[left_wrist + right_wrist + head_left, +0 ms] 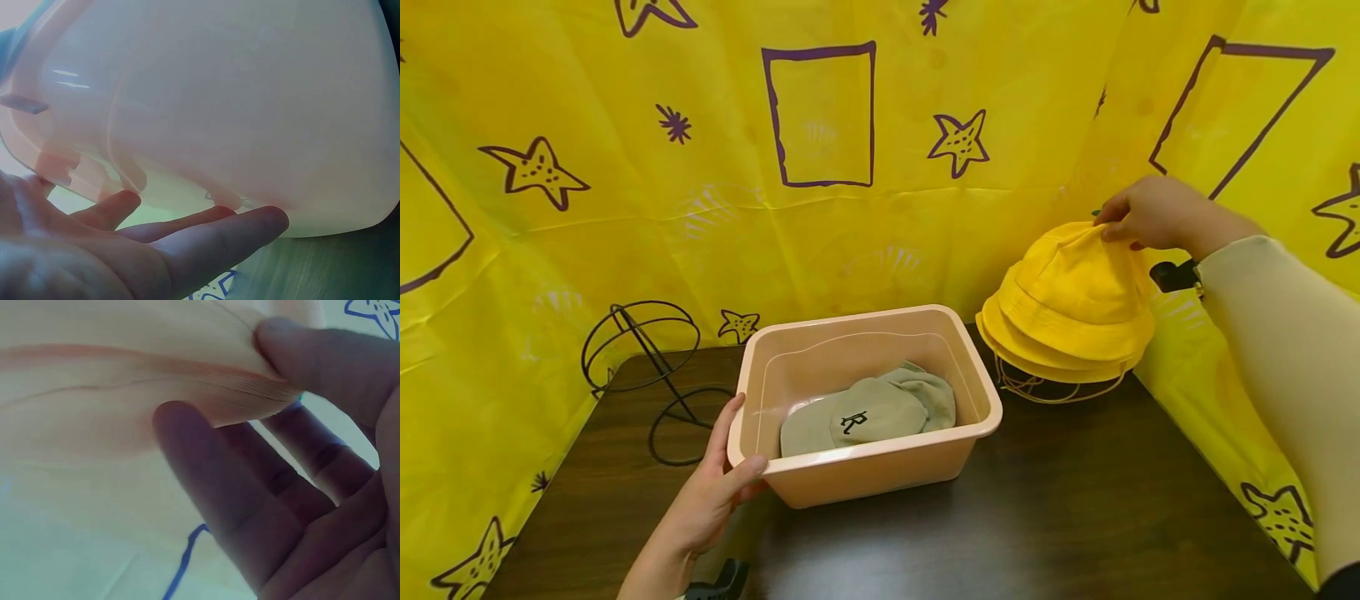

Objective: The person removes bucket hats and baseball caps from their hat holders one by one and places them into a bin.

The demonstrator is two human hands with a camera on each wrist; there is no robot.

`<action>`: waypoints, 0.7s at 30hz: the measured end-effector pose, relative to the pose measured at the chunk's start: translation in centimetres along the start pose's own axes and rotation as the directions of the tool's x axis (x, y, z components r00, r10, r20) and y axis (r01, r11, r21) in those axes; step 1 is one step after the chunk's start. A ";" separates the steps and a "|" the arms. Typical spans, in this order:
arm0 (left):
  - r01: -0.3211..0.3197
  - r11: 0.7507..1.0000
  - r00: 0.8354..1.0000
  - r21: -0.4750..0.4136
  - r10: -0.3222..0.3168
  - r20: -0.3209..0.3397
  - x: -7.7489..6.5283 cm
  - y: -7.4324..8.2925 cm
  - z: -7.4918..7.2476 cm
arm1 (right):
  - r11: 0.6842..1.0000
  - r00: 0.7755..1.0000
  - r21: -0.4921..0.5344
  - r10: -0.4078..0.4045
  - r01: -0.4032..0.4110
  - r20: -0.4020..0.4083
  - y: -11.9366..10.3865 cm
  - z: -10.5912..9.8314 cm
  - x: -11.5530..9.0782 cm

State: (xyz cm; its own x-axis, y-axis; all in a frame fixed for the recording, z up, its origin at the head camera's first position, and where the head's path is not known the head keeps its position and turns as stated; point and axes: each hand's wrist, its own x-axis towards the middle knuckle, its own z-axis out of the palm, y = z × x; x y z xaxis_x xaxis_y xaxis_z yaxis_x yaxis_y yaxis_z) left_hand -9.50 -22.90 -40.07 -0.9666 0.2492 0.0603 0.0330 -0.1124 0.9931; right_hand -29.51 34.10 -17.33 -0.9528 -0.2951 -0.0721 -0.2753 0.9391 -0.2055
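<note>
Hats (1071, 292), yellow and nested, stand at the table's (1045, 517) right rear, cords (1060, 398) dangling below their brims. The right hand (1165, 217) has its grip clamped on the top one's crown, thumb against fingers. The left hand (715, 492) holds the bin (872, 481) by its near left corner; a cap (887, 414) lies inside. Left of it stands a black wire stand (664, 372).
</note>
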 end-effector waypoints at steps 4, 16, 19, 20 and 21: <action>0.003 1.000 1.000 0.000 -0.003 0.000 0.0 0.0 0.0 | 1.000 0.999 0.013 0.026 -0.025 -0.029 0.5 -0.1 0.0; -0.005 1.000 1.000 -0.009 0.005 0.002 0.0 -0.1 0.0 | 0.922 0.950 0.333 0.264 -0.197 -0.168 2.9 -3.1 -1.7; -0.008 1.000 1.000 -0.016 0.008 0.007 0.1 -0.1 0.0 | 0.910 0.910 0.342 0.327 -0.232 -0.254 2.4 -4.3 -2.2; -0.008 1.000 1.000 -0.017 0.008 0.009 0.1 -0.1 0.0 | 0.911 0.897 0.331 0.344 -0.247 -0.278 2.1 -4.8 -2.3; -0.007 1.000 1.000 -0.016 0.008 0.008 0.1 -0.1 0.0 | 0.910 0.884 0.321 0.359 -0.261 -0.300 1.7 -5.2 -2.5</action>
State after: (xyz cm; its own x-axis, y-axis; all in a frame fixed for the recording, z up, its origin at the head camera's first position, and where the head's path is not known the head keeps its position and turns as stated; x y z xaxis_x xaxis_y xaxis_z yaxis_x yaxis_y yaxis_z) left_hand -9.60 -22.88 -40.20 -0.9641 0.2565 0.0686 0.0362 -0.1292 0.9910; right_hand -28.30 37.32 -12.44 -0.9794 0.1292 0.1550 0.0393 0.8755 -0.4816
